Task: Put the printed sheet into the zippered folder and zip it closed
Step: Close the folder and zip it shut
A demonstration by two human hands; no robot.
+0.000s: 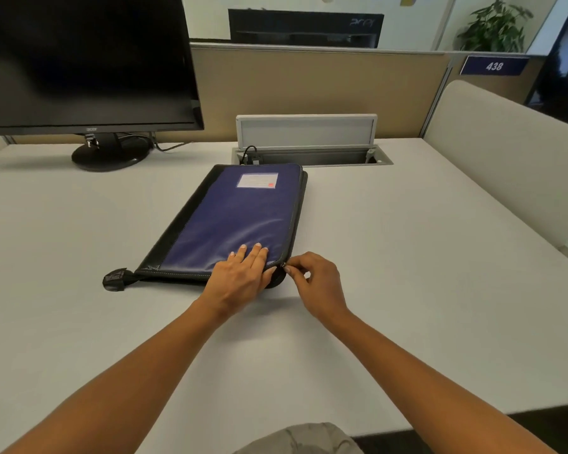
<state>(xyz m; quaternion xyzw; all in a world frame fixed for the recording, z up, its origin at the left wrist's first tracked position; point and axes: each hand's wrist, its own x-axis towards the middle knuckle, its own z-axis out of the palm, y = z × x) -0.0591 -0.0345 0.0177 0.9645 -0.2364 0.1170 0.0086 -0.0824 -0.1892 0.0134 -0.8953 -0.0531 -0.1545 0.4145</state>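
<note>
On the desk [407, 273], zippered folder [233, 214] lay flat, cover down, angled. Left grip [243, 273] spread flat, pressing its near right corner; right grip [315, 281] pinched the zipper pull [284, 265] there.

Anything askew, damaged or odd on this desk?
Nothing spilled or damaged. The zippered folder lies skewed to the desk edge, its far end beside the open cable hatch. The left hand presses it; the right hand pinches the zipper pull at the near corner. No printed sheet shows.
</note>
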